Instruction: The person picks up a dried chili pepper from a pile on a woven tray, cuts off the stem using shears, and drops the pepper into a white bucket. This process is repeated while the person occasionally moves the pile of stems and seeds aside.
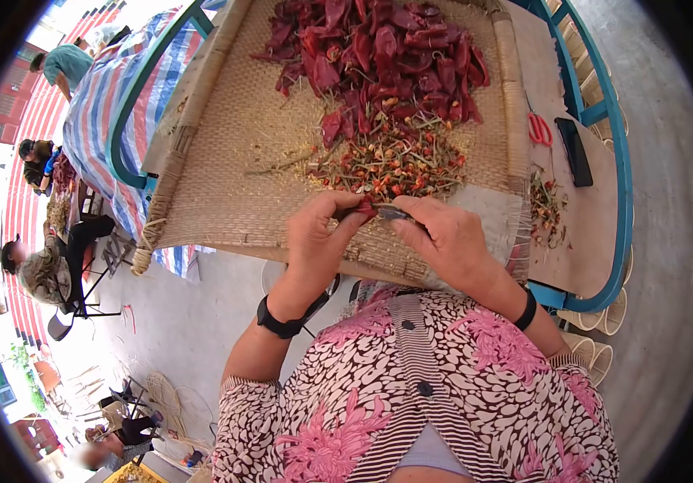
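My left hand [320, 228] pinches a red dried chili pepper [366, 208] between thumb and fingers, above the near edge of a woven tray [229, 173]. Facing it, my right hand [441, 235] is closed with thumb and forefinger around a small dark grey piece [392, 213], too small to identify. The two sets of fingertips almost meet at the pepper's end. Just beyond them lies a heap of cut stems and seedy bits [399, 157]. Farther up the tray is a large pile of red dried peppers [378, 48].
Right of the tray, red-handled scissors [539, 129], a black phone [574, 152] and scattered stems [546, 205] lie on a board inside a blue metal frame [622, 169]. Striped tarp [105, 121] covers something at left. Several people sit or bend at work on the left.
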Tool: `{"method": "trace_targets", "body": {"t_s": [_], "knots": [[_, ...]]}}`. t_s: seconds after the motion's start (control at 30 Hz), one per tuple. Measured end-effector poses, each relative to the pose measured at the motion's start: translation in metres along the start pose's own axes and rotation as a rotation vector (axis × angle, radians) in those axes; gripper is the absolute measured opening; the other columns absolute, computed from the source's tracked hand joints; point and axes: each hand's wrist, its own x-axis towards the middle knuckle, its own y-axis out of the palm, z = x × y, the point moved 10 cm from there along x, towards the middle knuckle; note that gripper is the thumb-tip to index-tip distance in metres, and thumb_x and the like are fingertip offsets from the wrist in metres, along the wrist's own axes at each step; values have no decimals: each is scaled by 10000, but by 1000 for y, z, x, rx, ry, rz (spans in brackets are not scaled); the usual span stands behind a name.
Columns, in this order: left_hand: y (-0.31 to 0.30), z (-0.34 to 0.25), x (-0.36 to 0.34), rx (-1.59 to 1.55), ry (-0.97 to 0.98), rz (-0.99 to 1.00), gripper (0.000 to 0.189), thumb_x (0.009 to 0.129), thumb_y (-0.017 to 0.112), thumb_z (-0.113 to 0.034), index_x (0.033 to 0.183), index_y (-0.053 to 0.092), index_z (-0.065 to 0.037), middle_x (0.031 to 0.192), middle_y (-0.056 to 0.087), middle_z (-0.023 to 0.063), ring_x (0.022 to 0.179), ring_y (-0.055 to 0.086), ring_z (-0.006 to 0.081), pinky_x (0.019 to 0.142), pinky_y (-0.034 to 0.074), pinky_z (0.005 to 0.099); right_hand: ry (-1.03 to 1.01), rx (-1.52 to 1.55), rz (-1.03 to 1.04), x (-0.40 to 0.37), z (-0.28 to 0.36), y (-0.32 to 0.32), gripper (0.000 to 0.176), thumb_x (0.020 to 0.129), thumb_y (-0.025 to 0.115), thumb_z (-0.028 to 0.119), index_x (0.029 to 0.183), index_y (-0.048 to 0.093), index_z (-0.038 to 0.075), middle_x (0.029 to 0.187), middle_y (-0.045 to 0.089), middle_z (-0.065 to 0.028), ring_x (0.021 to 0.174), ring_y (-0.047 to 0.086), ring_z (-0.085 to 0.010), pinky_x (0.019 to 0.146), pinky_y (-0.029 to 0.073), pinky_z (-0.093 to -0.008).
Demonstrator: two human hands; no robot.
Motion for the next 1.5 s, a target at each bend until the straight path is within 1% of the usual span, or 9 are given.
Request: {"method": "trace_targets", "body": {"t_s": [0.43, 0.53, 0.63, 0.73, 0.93, 1.03, 1.13, 1.23, 1.5], "knots": [[25, 23, -5, -464, -230, 50, 99, 931, 609, -31, 1023, 596, 1, 943, 666, 29, 836, 618, 70, 743, 512, 213, -47, -170, -55, -3, 7, -1, 293, 864, 660, 217, 1126, 634, 89, 827, 634, -78, 648, 634, -267, 533, 496, -350], [31, 25, -7, -509, -237, 84, 83, 933, 611, -42, 1012, 595, -21, 922, 661, 14, 814, 604, 55, 721, 500, 198, -46, 133, -131, -6, -3, 2, 262, 906, 630, 209, 1114, 622, 51, 778, 620, -48, 628, 636, -220, 540, 484, -320], [34, 16, -10, -545, -202, 95, 74, 934, 608, -40, 1006, 592, -30, 929, 655, 9, 824, 596, 50, 732, 492, 192, 225, 729, 90, -10, -25, 32, 219, 965, 560, 231, 1059, 603, 38, 695, 541, 7, 567, 558, -120, 499, 417, -258], [33, 15, -12, -588, -184, 98, 77, 936, 603, -38, 1012, 593, -30, 953, 650, 7, 857, 594, 58, 759, 486, 200, 672, 1186, 382, -28, -25, 52, 233, 1007, 502, 274, 1008, 577, 53, 643, 448, 55, 481, 430, -34, 421, 328, -215], [31, 11, -13, -639, -114, 97, 109, 959, 558, -27, 1065, 584, -16, 981, 646, 19, 910, 585, 72, 834, 478, 231, 999, 1893, 527, -47, -2, 78, 232, 1010, 489, 324, 972, 538, 101, 616, 388, 51, 358, 248, -18, 316, 202, -215], [31, 10, -12, -600, -157, 68, 119, 960, 561, -37, 1075, 582, -11, 1025, 639, 27, 925, 582, 74, 831, 480, 231, 781, 1624, 436, -36, -22, 73, 243, 1000, 511, 307, 1015, 559, 69, 658, 483, 28, 427, 396, -63, 398, 323, -212], [25, 12, -11, -557, -225, -54, 125, 956, 570, -43, 1075, 580, -7, 1020, 627, 32, 903, 581, 78, 824, 478, 227, 337, 881, 151, -9, -26, 39, 279, 967, 566, 282, 1073, 575, 24, 733, 562, -14, 595, 505, -100, 545, 405, -240], [9, 13, -9, -398, -95, -110, 145, 952, 590, -69, 1084, 574, -9, 1004, 640, 20, 906, 592, 73, 819, 487, 222, 342, 476, 192, -6, -21, 15, 321, 931, 616, 255, 1117, 582, -5, 790, 600, -46, 745, 542, -113, 666, 437, -274], [14, 14, -9, -381, -91, -78, 50, 930, 607, -32, 968, 593, -2, 903, 607, 8, 805, 555, 66, 723, 463, 221, 254, 450, 163, -3, -12, 15, 295, 931, 605, 282, 1079, 593, 27, 752, 586, -114, 639, 547, -198, 588, 431, -329]]}}
